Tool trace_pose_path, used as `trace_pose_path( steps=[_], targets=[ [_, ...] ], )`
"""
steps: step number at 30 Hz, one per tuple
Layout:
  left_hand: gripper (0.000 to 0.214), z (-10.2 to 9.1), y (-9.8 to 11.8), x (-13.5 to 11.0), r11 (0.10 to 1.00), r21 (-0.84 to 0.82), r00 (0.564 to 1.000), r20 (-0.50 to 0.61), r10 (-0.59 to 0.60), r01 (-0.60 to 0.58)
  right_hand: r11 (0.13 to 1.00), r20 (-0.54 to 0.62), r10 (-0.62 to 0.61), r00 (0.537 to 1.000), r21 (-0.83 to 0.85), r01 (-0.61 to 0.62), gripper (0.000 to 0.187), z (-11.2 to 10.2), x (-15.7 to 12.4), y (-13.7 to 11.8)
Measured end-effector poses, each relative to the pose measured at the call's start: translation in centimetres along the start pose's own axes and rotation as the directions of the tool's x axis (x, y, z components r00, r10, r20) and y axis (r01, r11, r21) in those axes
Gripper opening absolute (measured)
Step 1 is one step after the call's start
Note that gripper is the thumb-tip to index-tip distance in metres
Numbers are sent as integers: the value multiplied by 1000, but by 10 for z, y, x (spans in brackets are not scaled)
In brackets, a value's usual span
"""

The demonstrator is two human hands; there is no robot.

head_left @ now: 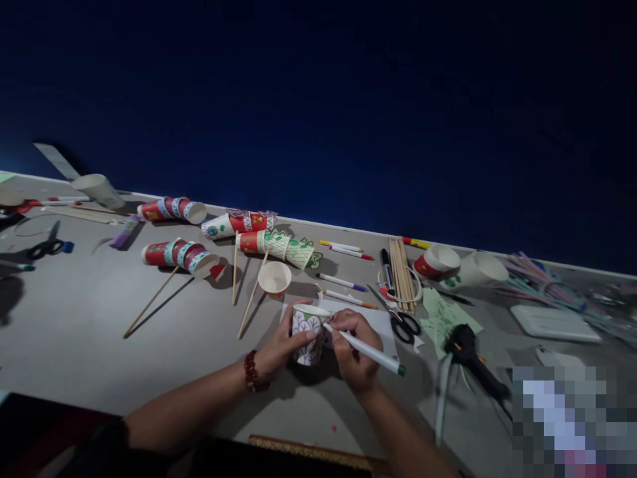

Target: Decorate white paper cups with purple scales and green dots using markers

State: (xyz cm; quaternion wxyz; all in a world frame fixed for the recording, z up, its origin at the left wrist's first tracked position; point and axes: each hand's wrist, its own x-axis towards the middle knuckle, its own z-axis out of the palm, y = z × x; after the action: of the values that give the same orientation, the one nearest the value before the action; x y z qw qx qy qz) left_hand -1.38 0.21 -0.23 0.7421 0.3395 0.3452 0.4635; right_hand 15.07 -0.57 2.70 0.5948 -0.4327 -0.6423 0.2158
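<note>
The left hand (281, 348) is half curled round a patterned paper cup (306, 353), towards six o'clock on the surface (79, 318). The right hand (359, 342) is closed on a green-ended pen (374, 354), its tip at the cup's three o'clock side; whether it touches, I cannot tell. From that cup, another cup (275, 277) stands at eleven o'clock, wooden sticks (401, 275) lie at two, scissors (404, 326) at three.
</note>
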Motion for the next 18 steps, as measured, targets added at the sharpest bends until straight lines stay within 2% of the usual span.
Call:
trace_pose_path(
  steps=[10,18],
  targets=[
    [72,0,-1,0,1000,14,1000,-11,9,-9,1000,-10,-17,1000,3,17,11,0,1,-3],
    [73,3,2,-1,1000,-20,1000,-9,-8,8,1000,-8,15,1000,16,-15,10,0,2,-3]
  ],
)
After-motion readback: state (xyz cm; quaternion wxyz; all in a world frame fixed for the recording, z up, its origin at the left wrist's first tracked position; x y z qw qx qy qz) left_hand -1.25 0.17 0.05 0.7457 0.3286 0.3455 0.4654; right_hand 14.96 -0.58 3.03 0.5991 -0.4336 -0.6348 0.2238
